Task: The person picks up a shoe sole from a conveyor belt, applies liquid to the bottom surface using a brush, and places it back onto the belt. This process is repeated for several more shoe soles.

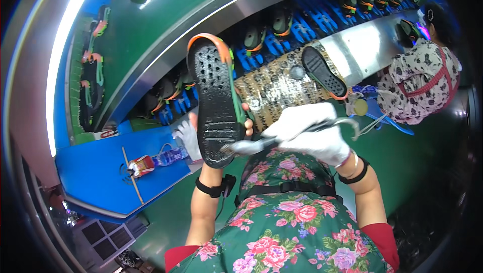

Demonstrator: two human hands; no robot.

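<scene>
My bare left hand [248,126] grips a shoe [216,107] by its sides, with the black sole turned up. An orange and green upper shows along its edge, and small holes cover the far part of the sole. My right hand [312,132], in a white glove, is closed on a brush [247,147]. The bristles meet the near end of the sole, where the surface looks wet. A second shoe [324,72] lies sole up on the tape-covered cardboard [269,89] beyond my hands.
Several shoes on blue holders [279,44] line the back. At left, a blue table [95,167] bears a plastic bottle [171,156], a red packet [142,166], a stick [132,175] and a white glove [187,140]. A co-worker [422,79] sits at right near a blue stool [375,112].
</scene>
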